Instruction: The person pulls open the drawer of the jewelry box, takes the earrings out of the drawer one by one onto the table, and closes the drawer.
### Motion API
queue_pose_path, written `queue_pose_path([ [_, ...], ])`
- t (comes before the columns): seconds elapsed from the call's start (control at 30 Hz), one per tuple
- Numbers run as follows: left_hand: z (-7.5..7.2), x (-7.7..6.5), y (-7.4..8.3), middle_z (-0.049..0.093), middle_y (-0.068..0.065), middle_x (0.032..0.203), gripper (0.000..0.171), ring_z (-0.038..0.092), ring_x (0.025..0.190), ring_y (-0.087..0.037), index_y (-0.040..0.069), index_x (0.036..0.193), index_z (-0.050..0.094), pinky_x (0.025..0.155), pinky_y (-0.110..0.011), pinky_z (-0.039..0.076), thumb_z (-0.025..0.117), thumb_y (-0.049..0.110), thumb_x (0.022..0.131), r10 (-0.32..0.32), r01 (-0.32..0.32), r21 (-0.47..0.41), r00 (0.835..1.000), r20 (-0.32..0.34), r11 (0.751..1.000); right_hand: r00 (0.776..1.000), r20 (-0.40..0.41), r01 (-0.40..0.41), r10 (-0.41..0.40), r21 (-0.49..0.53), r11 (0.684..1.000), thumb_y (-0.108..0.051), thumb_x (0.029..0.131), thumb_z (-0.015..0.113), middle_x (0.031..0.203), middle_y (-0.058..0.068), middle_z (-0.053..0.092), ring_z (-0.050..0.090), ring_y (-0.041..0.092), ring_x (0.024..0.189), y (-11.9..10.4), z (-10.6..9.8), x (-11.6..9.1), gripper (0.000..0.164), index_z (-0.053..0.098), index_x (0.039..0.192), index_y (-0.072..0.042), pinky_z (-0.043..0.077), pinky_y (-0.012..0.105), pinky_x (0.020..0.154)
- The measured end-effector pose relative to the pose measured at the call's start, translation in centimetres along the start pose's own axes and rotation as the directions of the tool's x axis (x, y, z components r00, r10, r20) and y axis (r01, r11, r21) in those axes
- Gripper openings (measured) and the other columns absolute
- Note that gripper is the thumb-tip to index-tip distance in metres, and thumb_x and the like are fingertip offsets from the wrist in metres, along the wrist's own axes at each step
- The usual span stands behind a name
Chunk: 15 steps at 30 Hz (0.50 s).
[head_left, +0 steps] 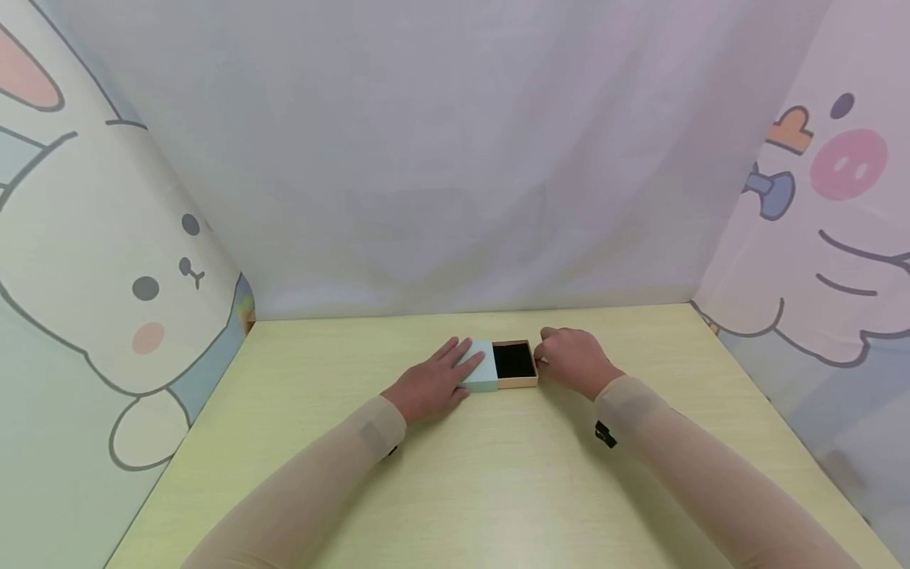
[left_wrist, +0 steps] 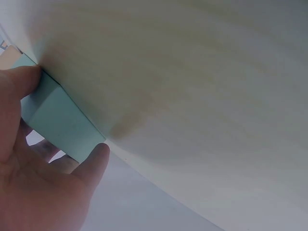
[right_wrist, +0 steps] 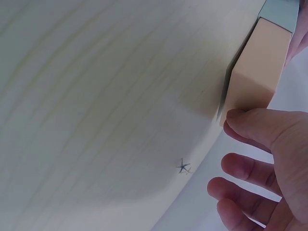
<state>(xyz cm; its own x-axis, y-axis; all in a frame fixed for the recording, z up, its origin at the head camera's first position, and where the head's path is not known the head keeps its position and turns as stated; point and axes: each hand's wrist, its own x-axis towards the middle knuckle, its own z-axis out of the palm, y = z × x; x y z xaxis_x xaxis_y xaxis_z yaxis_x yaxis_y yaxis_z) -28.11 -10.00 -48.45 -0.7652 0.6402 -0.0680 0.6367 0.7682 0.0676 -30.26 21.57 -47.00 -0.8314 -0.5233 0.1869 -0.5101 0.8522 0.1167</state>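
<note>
A small drawer-style box lies on the table, its light blue sleeve (head_left: 486, 378) on the left and its peach inner tray (head_left: 519, 383) sticking out to the right. Inside the tray, a black bottom or lining (head_left: 513, 361) shows. My left hand (head_left: 432, 385) holds the sleeve, fingers spread over its top and thumb along the near side. At the tray's outer end, my right hand (head_left: 573, 360) pinches the edge with thumb and index finger. The other right fingers (right_wrist: 248, 168) are loosely bent, apart from the tray (right_wrist: 260, 67).
Pale wooden tabletop (head_left: 455, 490) stretches around the box. A light curtain (head_left: 455, 158) hangs behind its back edge, and cartoon-printed cloths (head_left: 85, 261) stand at both sides. A small pen-like star mark (right_wrist: 183, 166) is on the table near the right hand.
</note>
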Motion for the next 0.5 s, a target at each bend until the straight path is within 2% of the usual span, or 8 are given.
queue_pose_path([
  [0.5,-0.02,0.09,-0.06,0.026,-0.012,0.199,0.072,0.025,0.187,-0.038,0.023,0.189,0.031,0.135,-0.051,0.056,0.06,0.04,0.125,0.001,-0.001,-0.006,1.0,0.002,1.0,1.0,0.014,-0.007,0.007,-0.008,1.0,-0.014,0.1,0.093,0.083,-0.002,0.066,0.054,0.011,0.064,-0.54,-0.07,0.34,0.009,0.096,0.095,-0.021,0.06,0.032,0.061],
])
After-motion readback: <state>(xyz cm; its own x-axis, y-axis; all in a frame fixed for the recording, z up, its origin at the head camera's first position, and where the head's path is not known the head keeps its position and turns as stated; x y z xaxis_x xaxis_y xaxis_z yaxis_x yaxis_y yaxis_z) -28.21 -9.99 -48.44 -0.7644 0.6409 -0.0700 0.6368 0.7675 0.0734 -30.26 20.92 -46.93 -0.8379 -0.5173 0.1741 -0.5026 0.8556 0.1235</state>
